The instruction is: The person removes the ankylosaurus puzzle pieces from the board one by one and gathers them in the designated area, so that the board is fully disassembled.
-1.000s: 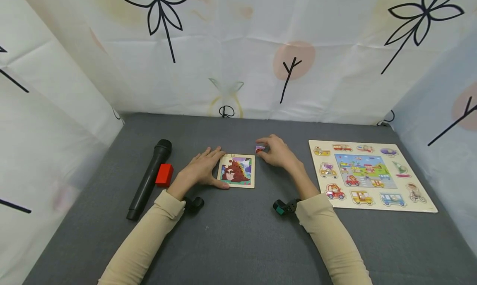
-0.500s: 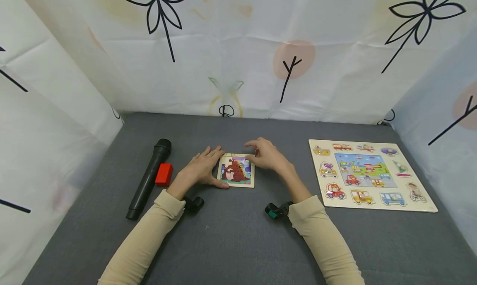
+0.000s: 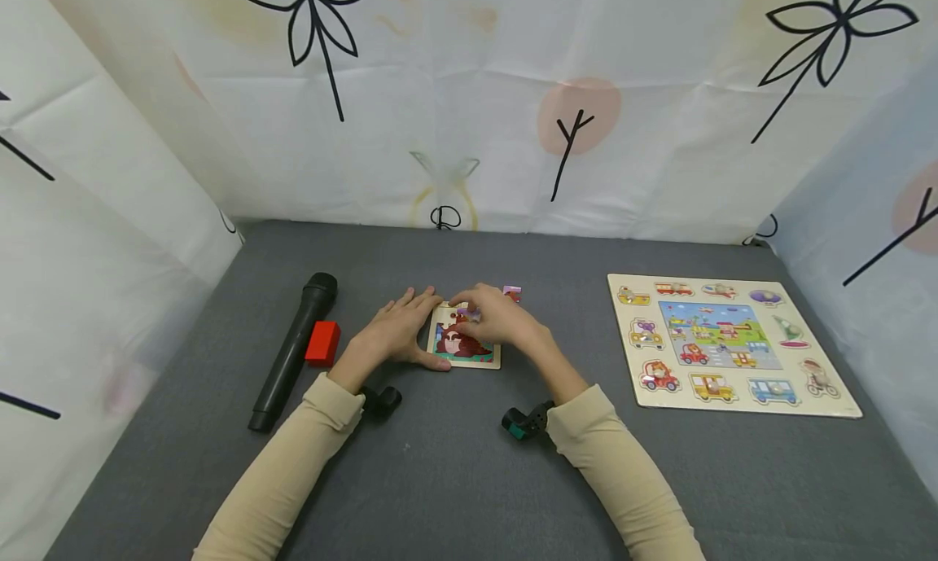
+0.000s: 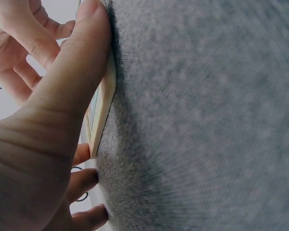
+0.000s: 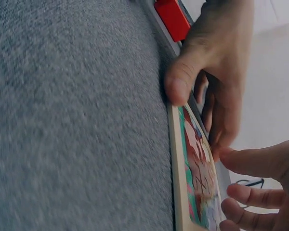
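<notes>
Left of the middle, steadies with left hand, fingers nearly straight, the small picture puzzle at mid-frame. Over its upper part, poises right hand with bent fingers; cannot tell of any hold. Probably is at fitting step; next, seems to call for loose piece, just above right hand.

So there's this little square puzzle, pale wooden rim, reddish-brown spiky critter on it, lying flat with the left hand's thumb on its near edge. The right hand is over its upper right part. One small purple-and-red piece sits apart, past the upper right corner.
</notes>
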The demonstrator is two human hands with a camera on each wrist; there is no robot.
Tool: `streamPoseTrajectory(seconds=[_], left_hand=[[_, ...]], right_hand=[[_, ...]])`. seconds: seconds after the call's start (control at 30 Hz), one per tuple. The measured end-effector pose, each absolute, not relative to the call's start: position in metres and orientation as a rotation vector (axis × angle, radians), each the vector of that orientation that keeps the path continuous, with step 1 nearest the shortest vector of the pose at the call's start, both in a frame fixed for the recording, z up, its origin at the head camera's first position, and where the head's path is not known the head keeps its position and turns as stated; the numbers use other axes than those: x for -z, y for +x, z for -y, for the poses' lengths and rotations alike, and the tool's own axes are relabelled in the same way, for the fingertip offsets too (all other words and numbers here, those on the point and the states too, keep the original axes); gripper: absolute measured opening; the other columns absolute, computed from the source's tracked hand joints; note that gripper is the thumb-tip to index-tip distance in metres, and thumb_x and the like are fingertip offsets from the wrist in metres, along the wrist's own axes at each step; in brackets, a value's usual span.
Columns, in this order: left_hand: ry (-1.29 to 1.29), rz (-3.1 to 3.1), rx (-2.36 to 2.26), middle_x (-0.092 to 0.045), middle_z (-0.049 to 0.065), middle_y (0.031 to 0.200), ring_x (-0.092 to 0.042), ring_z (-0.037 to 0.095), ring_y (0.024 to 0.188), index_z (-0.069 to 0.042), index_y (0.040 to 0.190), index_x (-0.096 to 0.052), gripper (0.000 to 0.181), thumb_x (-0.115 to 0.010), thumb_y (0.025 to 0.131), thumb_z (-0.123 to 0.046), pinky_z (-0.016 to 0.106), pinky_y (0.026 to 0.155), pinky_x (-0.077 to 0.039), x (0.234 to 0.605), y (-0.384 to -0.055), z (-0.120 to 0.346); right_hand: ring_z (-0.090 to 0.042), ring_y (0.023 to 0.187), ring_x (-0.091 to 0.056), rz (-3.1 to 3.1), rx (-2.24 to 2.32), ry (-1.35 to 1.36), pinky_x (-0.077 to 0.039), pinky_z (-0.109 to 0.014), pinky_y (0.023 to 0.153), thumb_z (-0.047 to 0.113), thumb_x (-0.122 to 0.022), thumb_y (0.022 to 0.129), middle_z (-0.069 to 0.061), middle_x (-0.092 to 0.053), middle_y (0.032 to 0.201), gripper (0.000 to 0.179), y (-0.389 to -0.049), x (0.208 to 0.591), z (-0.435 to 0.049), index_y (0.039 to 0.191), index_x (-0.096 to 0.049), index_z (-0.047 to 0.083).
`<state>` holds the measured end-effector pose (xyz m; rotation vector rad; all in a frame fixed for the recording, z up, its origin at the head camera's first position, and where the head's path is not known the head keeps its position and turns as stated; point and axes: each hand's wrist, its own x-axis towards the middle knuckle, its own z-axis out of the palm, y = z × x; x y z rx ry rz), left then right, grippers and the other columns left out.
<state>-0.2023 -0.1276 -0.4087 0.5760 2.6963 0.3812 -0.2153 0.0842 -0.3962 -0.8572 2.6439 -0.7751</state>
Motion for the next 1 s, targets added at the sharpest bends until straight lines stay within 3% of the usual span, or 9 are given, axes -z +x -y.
streamPoseTrajectory(seconds=[0.4, 1.0], left_hand=[[0.561, -2.692, -0.392, -0.017, 0.015, 0.172, -0.014, 0.045, 0.158, -0.013, 0.161, -0.029, 0.112, -0.084, 0.076, -0.061, 0.067, 0.123, -0.019, 0.4099, -0.2026, 0.1271], [0.558, -2.694, -0.372, -0.017, 0.015, 0.172, -0.014, 0.045, 0.158, -0.014, 0.161, -0.029, 0.113, -0.083, 0.076, -0.063, 0.067, 0.123, -0.02, 0.4103, -0.2033, 0.1263]], right_hand=[[-0.023, 0.098, -0.055, -2.65, 0.662, -0.831, -0.05, -0.037, 0.084, 0.019, -0.07, 0.098, -0.014, -0.067, 0.123, 0.038, -0.2166, 0.4038, -0.0775, 0.134, -0.068, 0.008], [-0.023, 0.103, -0.053, -2.68, 0.625, -0.75, -0.051, -0.04, 0.091, 0.022, -0.07, 0.098, -0.014, -0.063, 0.122, 0.034, -0.2183, 0.4042, -0.0771, 0.132, -0.07, 0.014]])
